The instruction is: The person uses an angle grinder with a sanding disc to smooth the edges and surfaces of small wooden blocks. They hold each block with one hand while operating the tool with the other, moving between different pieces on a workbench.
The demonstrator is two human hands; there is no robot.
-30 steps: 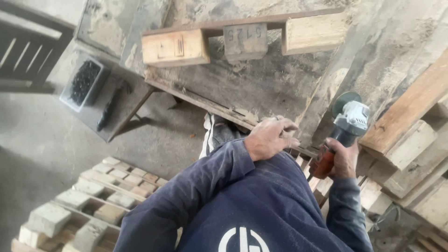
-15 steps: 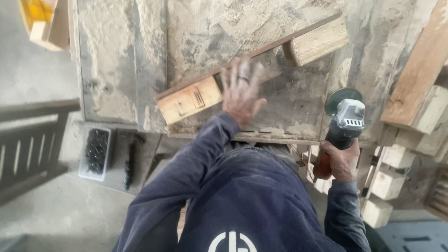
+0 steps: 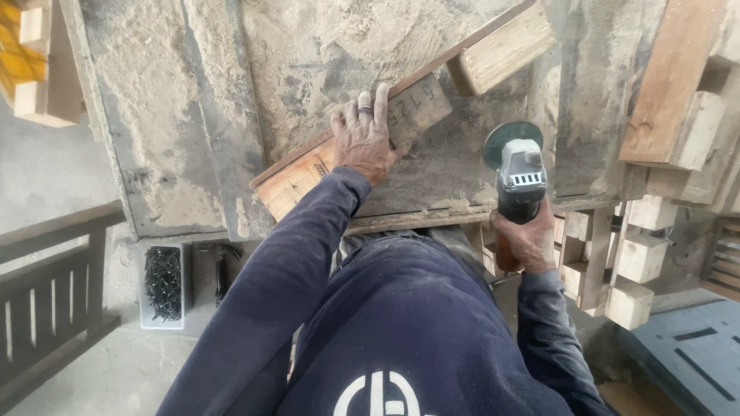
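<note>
Dusty bench, pallet piece lying at 12 o'clock. Left hand presses flat on it, right hand wraps the grinder at 2. I'd keep fingers away from the disc.

left hand flat, fingers spread; right hand fisted

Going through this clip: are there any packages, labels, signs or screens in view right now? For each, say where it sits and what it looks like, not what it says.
No screens or signs.
Stamped marking: dark characters on the grey middle block of the pallet piece, beside the left hand.
Pale label: small patch on the grey angle grinder held by the right hand.
White tray: rectangular container of dark nails, lower left below the workbench.
White emblem: on the navy sweatshirt, bottom centre.
</note>
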